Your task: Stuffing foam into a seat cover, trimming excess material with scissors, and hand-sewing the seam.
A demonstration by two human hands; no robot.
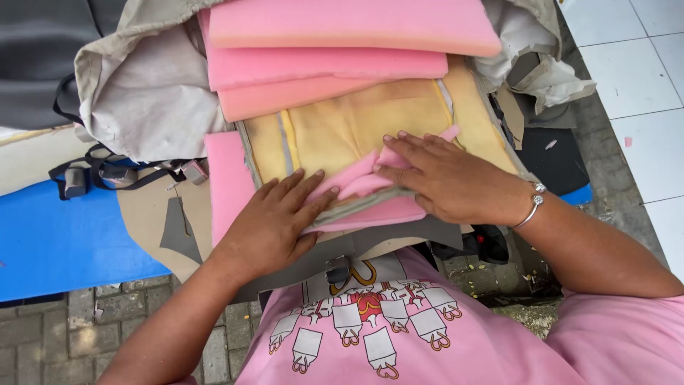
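Observation:
My left hand point(274, 221) lies flat, fingers spread, on the near edge of a yellowed foam seat cushion point(356, 128), pressing the left end of a folded pink foam piece point(370, 192). On the right end of that same piece rests my right hand point(445, 178), fingers together and a silver bracelet on its wrist. The pink piece sits over a grey fabric edge point(377, 239) at the cushion's front. Neither hand grips anything; both press down.
Thick pink foam slabs point(342, 43) are stacked on the far part of the cushion. Beige fabric cover point(149, 93) bunches at the left with black straps and buckles point(92, 175). A blue mat point(57, 242) lies at the left, paving bricks below, white tiles point(641, 85) at the right.

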